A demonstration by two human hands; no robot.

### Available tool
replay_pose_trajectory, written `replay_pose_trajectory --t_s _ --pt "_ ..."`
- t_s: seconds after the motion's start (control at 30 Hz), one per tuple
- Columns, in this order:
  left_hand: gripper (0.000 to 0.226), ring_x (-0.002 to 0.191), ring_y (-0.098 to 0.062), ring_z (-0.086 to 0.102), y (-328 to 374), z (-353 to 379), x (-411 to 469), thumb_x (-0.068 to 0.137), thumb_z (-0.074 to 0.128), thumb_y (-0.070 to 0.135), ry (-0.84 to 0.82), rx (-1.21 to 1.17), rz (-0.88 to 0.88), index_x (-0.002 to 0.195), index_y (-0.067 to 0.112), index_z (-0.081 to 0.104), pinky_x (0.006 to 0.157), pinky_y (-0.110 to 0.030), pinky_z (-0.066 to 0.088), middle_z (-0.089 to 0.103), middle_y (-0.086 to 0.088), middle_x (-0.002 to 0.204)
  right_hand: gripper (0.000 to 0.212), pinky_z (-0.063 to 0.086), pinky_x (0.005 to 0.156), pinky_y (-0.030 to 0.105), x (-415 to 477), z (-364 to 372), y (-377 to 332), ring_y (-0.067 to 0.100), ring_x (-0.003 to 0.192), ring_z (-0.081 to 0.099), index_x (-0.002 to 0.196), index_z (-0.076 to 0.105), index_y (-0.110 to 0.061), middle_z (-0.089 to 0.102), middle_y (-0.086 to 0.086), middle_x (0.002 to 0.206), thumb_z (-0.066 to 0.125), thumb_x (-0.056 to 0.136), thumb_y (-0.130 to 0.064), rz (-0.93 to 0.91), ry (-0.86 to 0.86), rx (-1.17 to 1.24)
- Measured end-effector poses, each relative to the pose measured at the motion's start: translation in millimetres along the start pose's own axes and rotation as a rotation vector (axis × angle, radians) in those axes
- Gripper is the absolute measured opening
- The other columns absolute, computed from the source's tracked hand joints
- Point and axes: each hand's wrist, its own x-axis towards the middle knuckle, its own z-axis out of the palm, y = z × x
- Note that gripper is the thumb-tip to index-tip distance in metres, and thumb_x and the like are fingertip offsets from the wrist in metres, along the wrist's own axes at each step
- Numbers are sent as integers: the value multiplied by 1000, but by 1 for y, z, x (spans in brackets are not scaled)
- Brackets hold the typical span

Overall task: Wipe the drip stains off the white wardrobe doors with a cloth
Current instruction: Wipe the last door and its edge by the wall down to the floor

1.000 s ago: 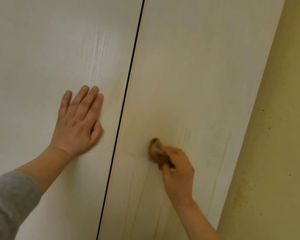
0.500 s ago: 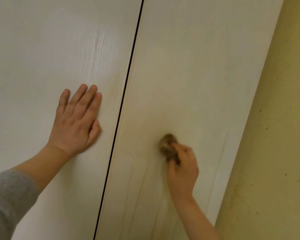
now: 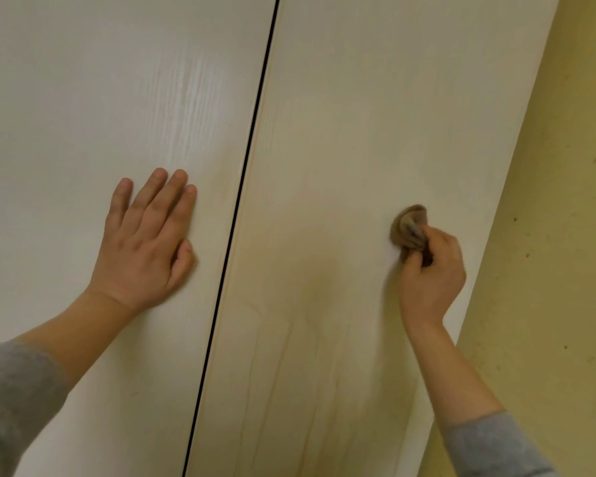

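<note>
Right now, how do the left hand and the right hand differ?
The left hand lies flat with fingers straight; the right hand is curled round a bunched brown cloth. The left hand rests on the left door, the right hand presses the cloth on the right door, above faint drip stains. Both arms have grey sleeves.

Most of cloth (image 3: 409, 226) balled inside R hand (image 3: 432, 273); only a brown wad sticks out, edges soft w/ blur. Door patch under it hidden. L hand (image 3: 145, 249) lies flat on L door (image 3: 66, 98), so palm side unseen. Both doors cut at top & btm of frame; L door also at left edge. Stains (image 3: 283, 356) on R door (image 3: 375, 98) faint, run off btm edge. Sleeves (image 3: 14, 401) cut by frame. Wall (image 3: 547, 270) specks too small to ID, maybe dirt.
</note>
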Motion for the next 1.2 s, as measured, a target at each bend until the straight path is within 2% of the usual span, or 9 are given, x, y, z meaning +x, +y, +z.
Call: replay_pose_trajectory --t_s 0.13,0.27,0.37,0.47,0.63,0.77,0.87,0.97,1.2 --pt "62 147 -38 26 0 0 0 93 33 26 -5 -7 -2 149 -2 36 120 -60 13 31 -21 157 41 46 80 24 -81 -7 0 24 96 62 108 70 -6 66 7 106 47 75 -12 -15 -103 68" --pt "63 147 -38 27 1 0 0 93 33 26 -5 -9 -5 149 -2 37 119 -60 14 32 -21 157 42 52 81 23 -109 -21 -12 12 95 64 105 73 -13 68 -3 103 54 70 0 -23 -276 207" --pt "62 147 -38 27 2 -1 0 92 34 25 1 -9 -2 149 -2 37 119 -60 14 33 -21 157 39 51 80 30 -62 -23 -4 19 91 63 103 73 -7 69 5 100 53 70 2 -7 -79 148" --pt "62 147 -38 27 2 0 0 93 34 25 8 -9 7 148 -2 37 119 -61 15 33 -21 156 37 41 79 20 3 -19 19 26 91 62 106 71 -3 68 13 101 53 74 6 57 97 41" --pt "62 146 -38 27 0 1 2 93 34 25 24 -6 9 148 -2 37 118 -62 16 33 -22 156 37 36 79 15 -2 -10 30 28 93 63 109 70 -2 67 14 105 52 76 2 81 60 -17" --pt "61 146 -38 28 1 0 0 93 35 25 42 -1 19 147 -3 39 118 -62 17 34 -22 155 38 49 79 24 -90 -19 22 16 96 62 109 71 -9 66 1 108 53 77 -3 68 -97 75" --pt "61 146 -39 28 2 1 1 93 35 25 35 -4 16 147 -3 38 118 -62 17 34 -22 156 40 49 81 16 -100 -34 21 14 94 62 107 72 -14 67 -2 104 57 75 6 68 -180 154" --pt "62 146 -38 28 2 0 0 93 35 25 30 0 10 148 -3 38 119 -61 16 33 -22 156 37 51 79 31 -48 -38 24 22 89 63 105 72 -7 69 7 100 52 73 -1 39 -40 107" --pt "61 146 -38 28 3 1 1 93 34 25 37 3 16 148 -3 38 118 -62 17 33 -22 156 42 42 87 29 36 -28 67 32 98 61 115 68 -4 67 16 108 51 78 4 138 42 -63"
